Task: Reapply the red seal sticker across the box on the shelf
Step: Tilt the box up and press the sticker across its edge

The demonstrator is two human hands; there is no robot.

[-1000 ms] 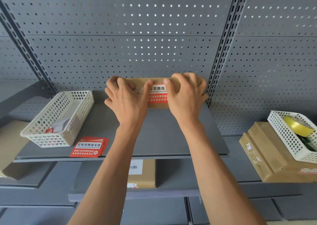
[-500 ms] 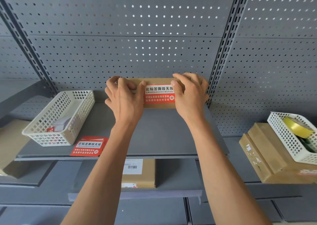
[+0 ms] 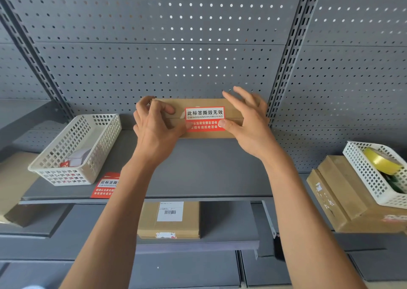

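A flat brown cardboard box (image 3: 202, 103) stands against the pegboard at the back of the grey shelf (image 3: 204, 169). The red and white seal sticker (image 3: 204, 118) lies across the box's flap seam. My left hand (image 3: 156, 128) grips the box's left end, its thumb pressing the sticker's lower left corner. My right hand (image 3: 248, 121) is at the box's right end, thumb tip on the sticker's lower right corner, fingers spread and lifted over the top edge.
A white basket (image 3: 77, 147) with small sticker sheets stands left on the shelf, a red sticker sheet (image 3: 105, 186) in front of it. Lower shelf holds a labelled box (image 3: 169, 220). At right, cardboard boxes (image 3: 343, 196) carry a basket (image 3: 370, 178) with yellow tape (image 3: 381, 160).
Both hands have slid outward from the middle of the sticker, uncovering its whole face. My right fingers have lifted and spread off the box top.
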